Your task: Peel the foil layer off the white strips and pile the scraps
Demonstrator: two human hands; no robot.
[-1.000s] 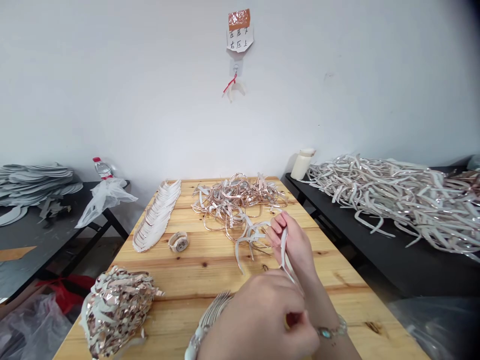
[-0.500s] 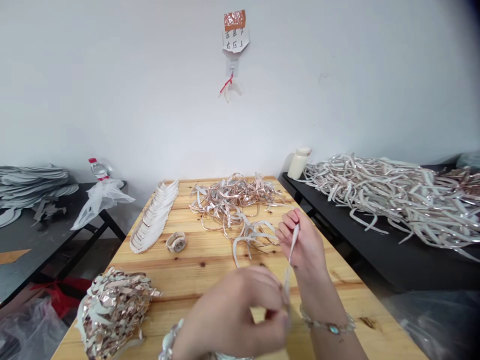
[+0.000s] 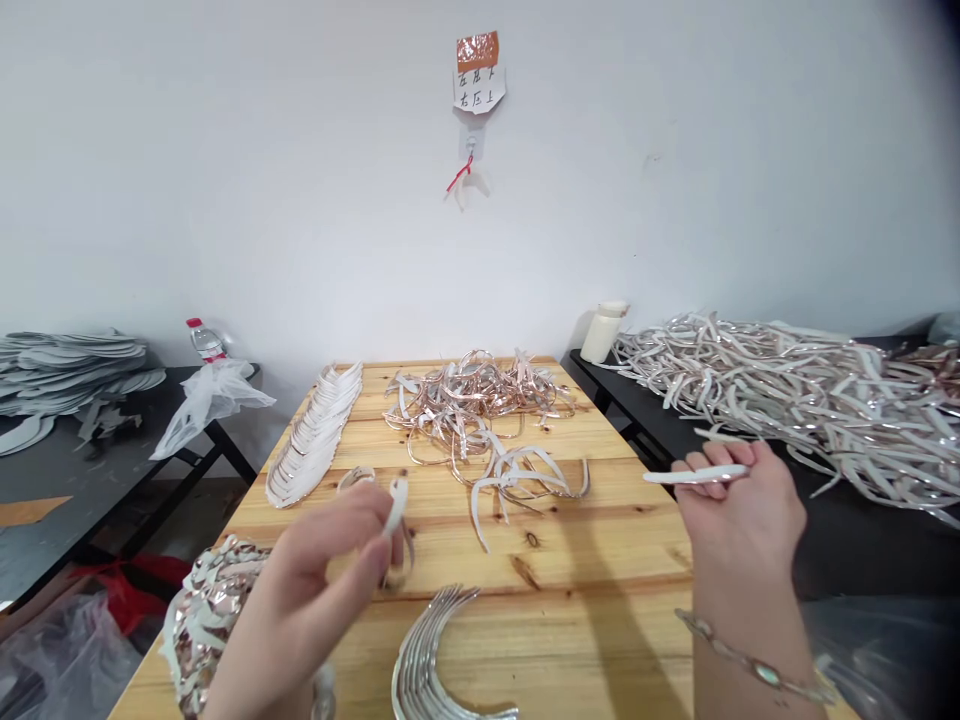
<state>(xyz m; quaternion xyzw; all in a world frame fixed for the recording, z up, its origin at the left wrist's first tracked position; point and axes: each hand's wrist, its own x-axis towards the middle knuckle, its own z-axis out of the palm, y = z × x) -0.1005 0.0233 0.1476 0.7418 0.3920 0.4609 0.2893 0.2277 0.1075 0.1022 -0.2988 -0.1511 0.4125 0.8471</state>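
My left hand point(image 3: 322, 590) is at the lower left, thumb and fingers closed on a small curled white strip point(image 3: 396, 508). At the right, over the table edge, my right hand point(image 3: 739, 500) is closed on a white strip point(image 3: 694, 475) that points left. Several curved silvery strips point(image 3: 420, 660) lie nested at the front of the wooden table point(image 3: 555, 600). Behind them is a tangled pile of rose-gold and white strips point(image 3: 480, 390). A neat overlapping row of white strips point(image 3: 319, 430) lies at the back left. My left hand partly hides a tape roll point(image 3: 356, 478).
A heap of shiny scraps point(image 3: 214, 610) sits at the front left. The right black table point(image 3: 840, 550) bears a big strip pile point(image 3: 787, 400) and a cream container point(image 3: 602, 333). At the left are grey stacked pieces point(image 3: 71, 370), a bottle point(image 3: 205, 340) and a plastic bag point(image 3: 210, 400).
My hands have moved apart, the left one leftward and the right one rightward. The strip stretched between them is now in separate pieces. The nested silvery strips have come into clear view.
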